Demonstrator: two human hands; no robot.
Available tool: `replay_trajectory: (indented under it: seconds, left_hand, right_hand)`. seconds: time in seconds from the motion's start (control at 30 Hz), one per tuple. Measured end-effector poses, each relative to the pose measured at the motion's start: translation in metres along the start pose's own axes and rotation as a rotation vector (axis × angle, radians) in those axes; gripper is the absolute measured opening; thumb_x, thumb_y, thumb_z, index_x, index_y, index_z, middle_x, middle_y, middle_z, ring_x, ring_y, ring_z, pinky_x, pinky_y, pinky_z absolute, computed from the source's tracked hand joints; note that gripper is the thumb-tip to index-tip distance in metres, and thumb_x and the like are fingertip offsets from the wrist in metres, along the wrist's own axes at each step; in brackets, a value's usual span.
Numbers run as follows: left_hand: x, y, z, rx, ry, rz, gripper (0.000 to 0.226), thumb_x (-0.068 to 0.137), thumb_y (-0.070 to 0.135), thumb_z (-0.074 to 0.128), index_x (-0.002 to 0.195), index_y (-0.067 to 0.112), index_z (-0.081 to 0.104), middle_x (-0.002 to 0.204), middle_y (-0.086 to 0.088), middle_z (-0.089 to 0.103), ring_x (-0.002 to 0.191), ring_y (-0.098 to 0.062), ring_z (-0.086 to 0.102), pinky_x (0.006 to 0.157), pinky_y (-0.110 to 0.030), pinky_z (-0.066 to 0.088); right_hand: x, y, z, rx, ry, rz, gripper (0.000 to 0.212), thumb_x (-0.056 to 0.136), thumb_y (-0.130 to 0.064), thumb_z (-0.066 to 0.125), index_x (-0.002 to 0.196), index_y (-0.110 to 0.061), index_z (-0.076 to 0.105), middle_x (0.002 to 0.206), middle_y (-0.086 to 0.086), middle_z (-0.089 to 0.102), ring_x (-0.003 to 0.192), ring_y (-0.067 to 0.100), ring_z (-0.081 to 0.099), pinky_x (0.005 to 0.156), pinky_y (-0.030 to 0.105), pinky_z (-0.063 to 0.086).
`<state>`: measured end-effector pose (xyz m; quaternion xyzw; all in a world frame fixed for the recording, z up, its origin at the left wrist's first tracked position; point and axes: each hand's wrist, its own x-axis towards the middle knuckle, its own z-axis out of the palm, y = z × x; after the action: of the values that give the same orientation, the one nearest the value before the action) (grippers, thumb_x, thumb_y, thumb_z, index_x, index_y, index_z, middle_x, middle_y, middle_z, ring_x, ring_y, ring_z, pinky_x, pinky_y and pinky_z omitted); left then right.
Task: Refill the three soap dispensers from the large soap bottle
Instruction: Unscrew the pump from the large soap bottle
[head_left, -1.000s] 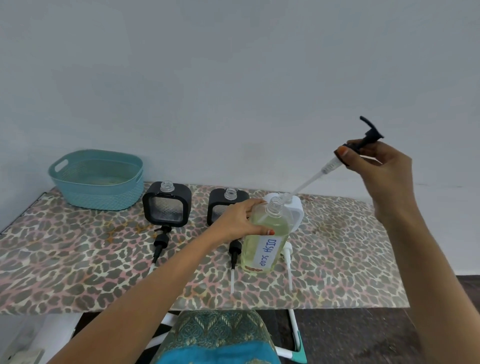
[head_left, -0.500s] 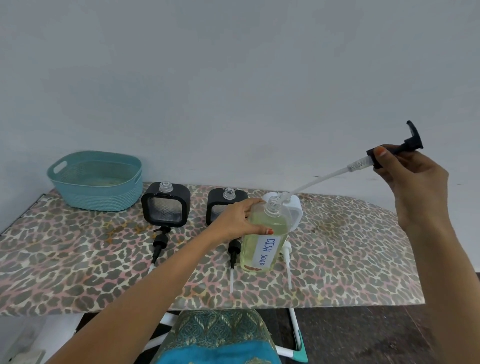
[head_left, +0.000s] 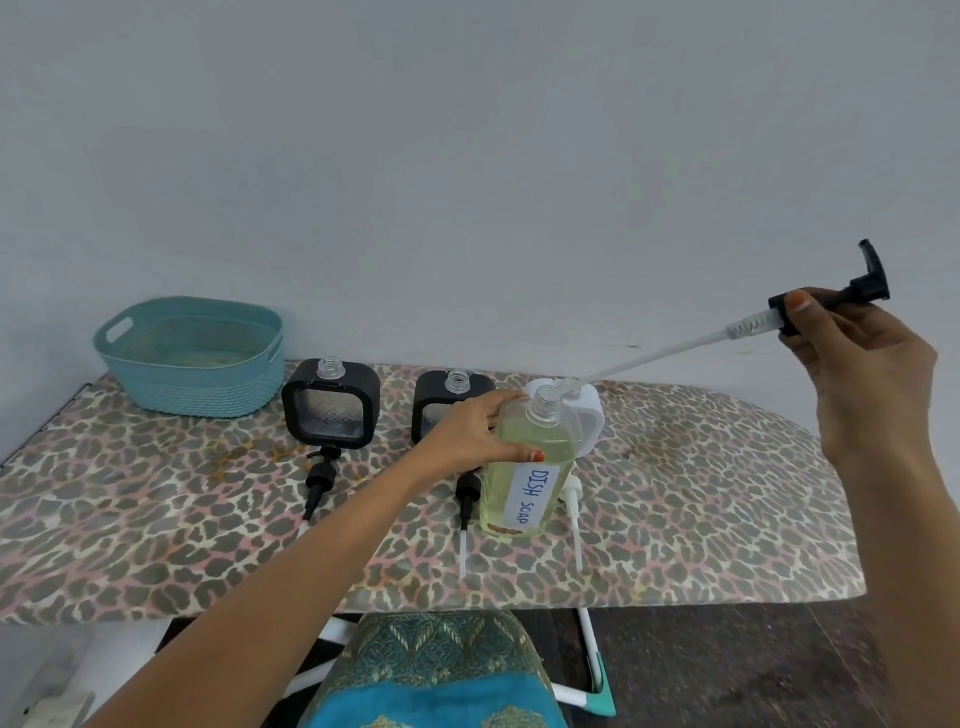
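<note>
The left hand (head_left: 467, 436) grips the clear, upright bottle of yellow-green dish soap (head_left: 524, 483) on the leopard-print board (head_left: 701, 493), just before a white square dispenser (head_left: 589, 415), with two black square dispensers (head_left: 331, 405) alongside. The right hand (head_left: 857, 374) pinches a black pump head (head_left: 841, 296) whose white tube slants toward the bottle's open neck.

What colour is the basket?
The basket is light teal, clearest in the head view.

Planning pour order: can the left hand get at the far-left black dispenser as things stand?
Likely not yet: the left hand grips the dish soap bottle. Once freed, the way looks clear; the far-left black dispenser stands apart, only its pump lying in front.
</note>
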<state>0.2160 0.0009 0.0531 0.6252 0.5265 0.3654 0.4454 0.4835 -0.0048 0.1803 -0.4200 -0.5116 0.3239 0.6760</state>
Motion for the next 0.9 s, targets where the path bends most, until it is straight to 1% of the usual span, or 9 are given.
replay_trajectory:
  seconds: [0.2, 0.33, 0.5, 0.57, 0.63, 0.73, 0.77, 0.83, 0.9]
  left_hand:
    - [0.0, -0.001, 0.0, 0.01, 0.002, -0.005, 0.08, 0.063, 0.023, 0.083, 0.132, 0.018, 0.044, 0.128, 0.002, 0.058, 0.115, -0.011, 0.056, 0.103, -0.033, 0.043]
    - [0.0, -0.001, 0.0, 0.007, 0.007, -0.012, 0.078, 0.063, 0.022, 0.083, 0.131, 0.018, 0.045, 0.126, 0.002, 0.059, 0.114, -0.01, 0.056, 0.102, -0.032, 0.044]
    - [0.0, 0.002, 0.002, 0.012, 0.01, -0.02, 0.076, 0.064, 0.018, 0.081, 0.131, 0.017, 0.044, 0.123, 0.003, 0.058, 0.114, -0.011, 0.056, 0.099, -0.027, 0.044]
    - [0.0, 0.003, 0.002, 0.02, 0.005, -0.017, 0.073, 0.066, 0.016, 0.08, 0.13, 0.018, 0.045, 0.119, 0.006, 0.058, 0.111, -0.009, 0.056, 0.096, -0.024, 0.045]
    - [0.0, 0.003, 0.002, 0.022, 0.004, -0.016, 0.07, 0.066, 0.016, 0.08, 0.127, 0.022, 0.046, 0.114, 0.009, 0.059, 0.108, -0.008, 0.057, 0.093, -0.023, 0.046]
    - [0.0, 0.004, 0.003, 0.025, 0.01, -0.02, 0.071, 0.066, 0.016, 0.079, 0.128, 0.02, 0.045, 0.11, 0.01, 0.059, 0.104, -0.008, 0.058, 0.087, -0.018, 0.047]
    - [0.0, 0.004, 0.003, 0.025, 0.015, -0.022, 0.074, 0.066, 0.016, 0.079, 0.13, 0.018, 0.044, 0.111, 0.009, 0.059, 0.105, -0.009, 0.058, 0.088, -0.02, 0.047]
    - [0.001, 0.003, 0.003, 0.032, 0.021, -0.024, 0.077, 0.065, 0.016, 0.079, 0.133, 0.016, 0.042, 0.114, 0.006, 0.059, 0.108, -0.011, 0.057, 0.092, -0.024, 0.046]
    - [0.002, 0.003, 0.004, 0.037, 0.03, -0.027, 0.078, 0.064, 0.015, 0.079, 0.133, 0.016, 0.042, 0.116, 0.004, 0.059, 0.109, -0.012, 0.057, 0.093, -0.025, 0.046]
  right_hand:
    - [-0.001, 0.003, -0.003, 0.002, 0.021, -0.02, 0.044, 0.046, -0.057, 0.077, 0.078, -0.026, 0.07, 0.076, -0.012, 0.072, 0.084, 0.007, 0.064, 0.077, 0.014, 0.05]
    - [0.0, 0.008, -0.013, 0.034, 0.062, 0.008, 0.04, 0.048, -0.053, 0.075, 0.077, -0.026, 0.07, 0.074, -0.013, 0.072, 0.084, 0.005, 0.066, 0.078, 0.014, 0.05]
    - [0.002, 0.022, -0.051, 0.066, 0.153, 0.109, 0.054, 0.044, -0.057, 0.073, 0.085, -0.023, 0.065, 0.076, -0.014, 0.072, 0.086, 0.002, 0.067, 0.078, 0.013, 0.05]
    - [0.0, 0.034, -0.068, 0.035, 0.209, 0.169, 0.057, 0.04, -0.058, 0.072, 0.084, -0.022, 0.064, 0.078, -0.012, 0.071, 0.08, -0.001, 0.066, 0.076, 0.011, 0.05]
    - [-0.003, 0.051, -0.085, -0.015, 0.29, 0.247, 0.056, 0.044, -0.055, 0.073, 0.085, -0.018, 0.065, 0.069, -0.012, 0.07, 0.069, -0.002, 0.065, 0.071, 0.01, 0.05]
    - [-0.007, 0.088, -0.111, -0.113, 0.415, 0.392, 0.045, 0.074, -0.034, 0.075, 0.104, -0.002, 0.066, 0.057, -0.009, 0.065, 0.052, -0.003, 0.059, 0.06, 0.007, 0.049]
    - [-0.009, 0.101, -0.12, -0.152, 0.443, 0.442, 0.042, 0.078, -0.029, 0.073, 0.107, 0.0, 0.065, 0.055, -0.009, 0.064, 0.047, -0.004, 0.058, 0.056, 0.005, 0.048]
    - [-0.015, 0.127, -0.135, -0.217, 0.471, 0.531, 0.04, 0.078, -0.028, 0.073, 0.104, 0.001, 0.065, 0.045, -0.01, 0.061, 0.039, -0.006, 0.054, 0.048, 0.003, 0.046]
    - [-0.021, 0.149, -0.143, -0.273, 0.48, 0.597, 0.038, 0.077, -0.03, 0.074, 0.097, 0.002, 0.067, 0.036, -0.015, 0.056, 0.035, -0.007, 0.052, 0.047, 0.004, 0.045]
